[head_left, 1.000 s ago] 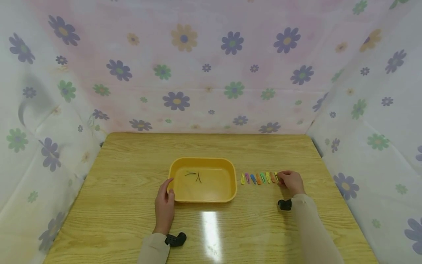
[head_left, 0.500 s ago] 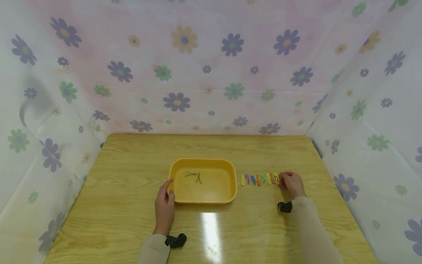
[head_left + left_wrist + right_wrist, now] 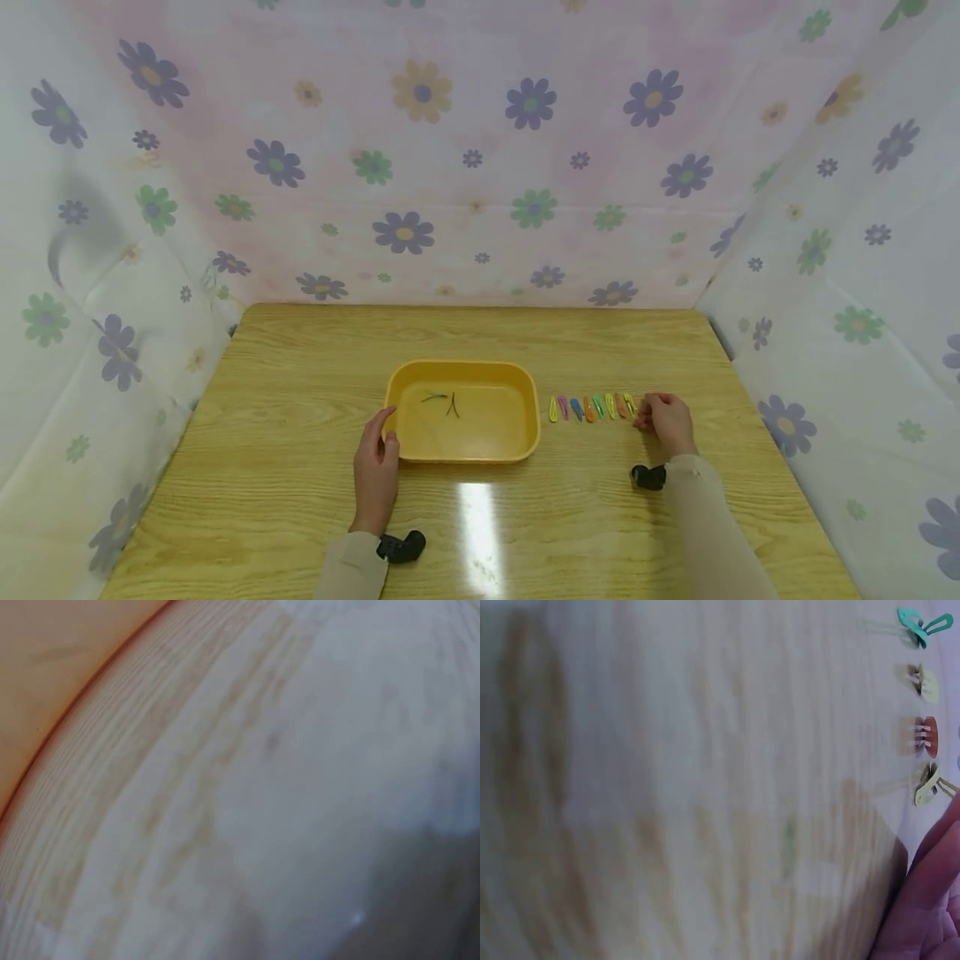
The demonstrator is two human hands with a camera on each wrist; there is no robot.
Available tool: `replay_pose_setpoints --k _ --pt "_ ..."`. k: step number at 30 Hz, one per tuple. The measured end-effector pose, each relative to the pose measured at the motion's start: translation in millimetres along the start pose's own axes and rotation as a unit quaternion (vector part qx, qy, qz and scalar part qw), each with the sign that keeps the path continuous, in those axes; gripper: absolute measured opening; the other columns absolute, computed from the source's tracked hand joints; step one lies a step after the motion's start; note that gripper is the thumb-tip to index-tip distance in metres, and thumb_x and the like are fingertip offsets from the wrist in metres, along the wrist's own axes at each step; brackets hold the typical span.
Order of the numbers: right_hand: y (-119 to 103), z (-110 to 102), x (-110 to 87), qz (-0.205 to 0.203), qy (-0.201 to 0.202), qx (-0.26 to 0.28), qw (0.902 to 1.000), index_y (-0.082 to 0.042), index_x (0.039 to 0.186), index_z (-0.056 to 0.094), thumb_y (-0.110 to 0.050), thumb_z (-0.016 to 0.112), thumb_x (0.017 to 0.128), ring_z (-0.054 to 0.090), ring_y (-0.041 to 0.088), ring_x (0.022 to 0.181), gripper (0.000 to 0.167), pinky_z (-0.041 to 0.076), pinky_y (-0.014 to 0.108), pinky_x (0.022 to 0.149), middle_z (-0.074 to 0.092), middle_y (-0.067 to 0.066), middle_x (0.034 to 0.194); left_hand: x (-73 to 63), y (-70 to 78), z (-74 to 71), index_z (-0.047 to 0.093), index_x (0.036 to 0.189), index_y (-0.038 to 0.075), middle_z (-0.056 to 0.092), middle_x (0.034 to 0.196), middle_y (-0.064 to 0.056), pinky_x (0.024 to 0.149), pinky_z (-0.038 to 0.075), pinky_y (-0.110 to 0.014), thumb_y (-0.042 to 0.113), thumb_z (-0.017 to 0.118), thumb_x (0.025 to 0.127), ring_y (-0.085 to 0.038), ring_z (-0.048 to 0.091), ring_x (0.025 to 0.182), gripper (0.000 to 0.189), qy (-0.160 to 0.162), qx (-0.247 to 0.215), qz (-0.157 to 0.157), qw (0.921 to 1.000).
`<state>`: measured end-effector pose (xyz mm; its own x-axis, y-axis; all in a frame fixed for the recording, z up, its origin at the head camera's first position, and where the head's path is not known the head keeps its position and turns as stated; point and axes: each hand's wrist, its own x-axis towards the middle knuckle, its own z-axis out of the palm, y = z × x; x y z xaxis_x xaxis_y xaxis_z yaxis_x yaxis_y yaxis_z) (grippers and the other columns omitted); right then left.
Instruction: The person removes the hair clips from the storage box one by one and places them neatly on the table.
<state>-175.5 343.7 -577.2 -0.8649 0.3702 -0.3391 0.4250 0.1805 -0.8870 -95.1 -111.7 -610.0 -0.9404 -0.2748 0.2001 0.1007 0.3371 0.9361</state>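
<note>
My left hand (image 3: 375,475) holds the left rim of a yellow plastic tray (image 3: 468,458), fingers over the edge and thumb by the near-left corner. Inside the tray lie a dark, V-shaped clip (image 3: 453,407) and a thin greenish clip (image 3: 434,397). Right of the tray, several snap hair clips stand side by side in a row, from a yellow clip (image 3: 552,409) past a blue clip (image 3: 577,409) to a yellow end clip (image 3: 629,405). My right hand (image 3: 670,421) is just right of that end clip, fingers loosely bent. In the right wrist view, the fingers (image 3: 930,881) come close to the end clip (image 3: 928,787), which is splayed open.
A wooden table (image 3: 300,350) carries everything. Flowered cloth (image 3: 480,192) hangs behind it and along both sides. Black wrist devices (image 3: 402,547) sit on both wrists. The left wrist view shows mostly blurred tabletop beside the tray's side (image 3: 52,660).
My right hand has drawn slightly right and toward the body, away from the end yellow clip, leaving more of it visible. The left hand and tray have stayed put.
</note>
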Motion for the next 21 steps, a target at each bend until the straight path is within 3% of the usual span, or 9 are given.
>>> replay_pose_setpoints --k 7,12,17,21 --pt "-4.7 3.8 -6.0 0.001 0.039 0.02 0.999 0.001 0.118 0.044 -0.027 0.041 0.094 0.053 0.009 0.052 0.037 0.047 0.026 0.05 0.054 0.001 0.07 1.1 1.8 -0.5 0.05 0.126 0.022 0.042 0.131 0.011 0.09 0.037 -0.038 0.022 0.041 0.094 -0.01 0.039 0.119 0.033 0.001 -0.009 0.002 1.0" --pt "-15.3 11.7 -12.6 -0.028 0.07 0.009 0.9971 -0.001 0.116 0.049 -0.03 0.043 0.093 0.05 0.01 0.053 0.038 0.045 0.026 0.049 0.054 0.007 0.075 2.0 3.8 -1.7 0.05 0.126 0.021 0.042 0.131 0.011 0.088 0.038 -0.036 0.022 0.041 0.094 -0.012 0.041 0.118 0.033 0.001 -0.007 0.003 1.0" --pt "-27.6 23.8 -21.7 -0.067 0.047 0.006 0.9966 -0.002 0.112 0.052 -0.031 0.045 0.092 0.049 0.014 0.057 0.036 0.045 0.029 0.051 0.053 0.015 0.081 0.8 4.7 -2.5 0.051 0.126 0.021 0.043 0.13 0.01 0.09 0.037 -0.036 0.019 0.042 0.094 -0.011 0.04 0.119 0.033 0.0 -0.009 0.007 0.9999" --pt "-35.1 33.1 -27.2 -0.087 0.014 0.034 0.9956 -0.005 0.106 0.053 -0.03 0.048 0.092 0.048 0.014 0.056 0.03 0.044 0.031 0.052 0.051 0.012 0.077 0.0 3.3 -2.3 0.05 0.126 0.02 0.042 0.13 0.01 0.091 0.037 -0.036 0.021 0.042 0.094 -0.01 0.038 0.12 0.033 -0.001 -0.011 0.009 0.9999"
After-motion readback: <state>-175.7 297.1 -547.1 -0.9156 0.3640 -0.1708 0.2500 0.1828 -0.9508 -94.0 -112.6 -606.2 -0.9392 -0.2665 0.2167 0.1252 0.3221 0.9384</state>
